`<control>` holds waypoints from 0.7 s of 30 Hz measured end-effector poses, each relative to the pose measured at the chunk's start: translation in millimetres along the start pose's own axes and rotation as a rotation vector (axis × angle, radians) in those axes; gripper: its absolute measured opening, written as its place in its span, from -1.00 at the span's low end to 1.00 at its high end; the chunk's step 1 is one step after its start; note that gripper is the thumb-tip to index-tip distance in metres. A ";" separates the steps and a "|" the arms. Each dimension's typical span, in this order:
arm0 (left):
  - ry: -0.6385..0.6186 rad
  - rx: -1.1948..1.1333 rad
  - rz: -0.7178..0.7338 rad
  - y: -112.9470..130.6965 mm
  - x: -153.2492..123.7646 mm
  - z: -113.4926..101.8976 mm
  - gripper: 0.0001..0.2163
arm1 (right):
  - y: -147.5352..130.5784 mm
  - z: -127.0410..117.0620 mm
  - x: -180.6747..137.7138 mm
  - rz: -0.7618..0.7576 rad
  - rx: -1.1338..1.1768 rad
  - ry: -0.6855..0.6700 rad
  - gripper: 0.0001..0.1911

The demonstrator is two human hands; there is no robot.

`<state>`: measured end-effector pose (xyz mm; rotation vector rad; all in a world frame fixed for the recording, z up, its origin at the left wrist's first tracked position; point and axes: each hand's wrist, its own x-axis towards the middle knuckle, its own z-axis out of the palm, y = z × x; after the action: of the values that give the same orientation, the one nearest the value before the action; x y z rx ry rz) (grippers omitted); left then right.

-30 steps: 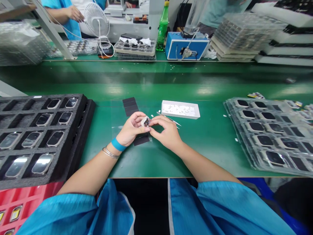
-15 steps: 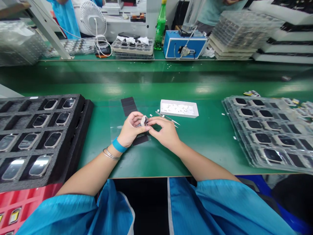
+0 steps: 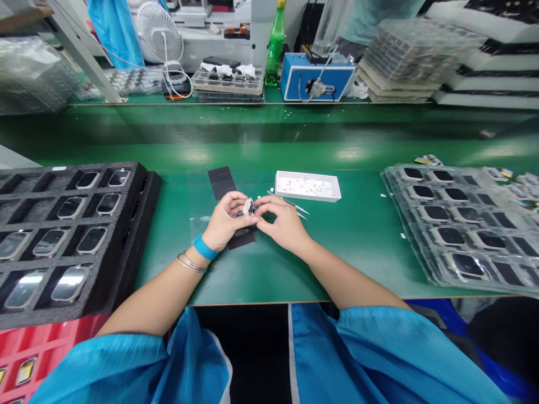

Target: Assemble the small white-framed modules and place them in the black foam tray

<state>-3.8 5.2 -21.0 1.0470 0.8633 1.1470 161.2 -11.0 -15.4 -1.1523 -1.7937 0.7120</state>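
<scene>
Above the middle of the bench, my left hand (image 3: 224,223) is closed round a small pale smartwatch case (image 3: 247,207), tilted so that its dark inner parts face right. My right hand (image 3: 284,221) is closed too, its thumb and forefinger at the case's right edge; any tiny part between those fingertips is hidden. Metal tweezers (image 3: 298,208) lie just behind my right hand, partly covered by it. Under and behind my left hand are a dark folded sheet (image 3: 222,182) and a second dark piece (image 3: 241,239) on clear film.
A white box (image 3: 308,186) with tiny parts stands behind my right hand. At left, a black foam tray (image 3: 141,224) holds several watches, with a red tray (image 3: 54,336) nearer. Stacked clear trays (image 3: 415,241) of watches are at right. A fan (image 3: 158,33) and blue device (image 3: 290,78) stand on the back shelf.
Both hands stay in nearly the same place. The case has turned slightly, showing a little more of its dark inside.
</scene>
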 end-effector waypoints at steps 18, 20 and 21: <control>-0.096 -0.388 -0.191 9.9 0.9 -8.5 -0.52 | 43.9 -98.7 31.0 0.096 -0.420 0.624 -0.90; -0.101 -0.389 -0.186 9.5 0.6 -8.0 -0.53 | 42.5 -91.2 31.0 0.146 -0.275 0.603 -0.91; -0.106 -0.388 -0.185 9.4 0.4 -7.7 -0.53 | 38.7 -82.8 29.9 0.172 -0.148 0.543 -0.91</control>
<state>-13.5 7.9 -14.3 0.6866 0.6077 1.0405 244.9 33.1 2.3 -1.4478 -1.3144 0.3172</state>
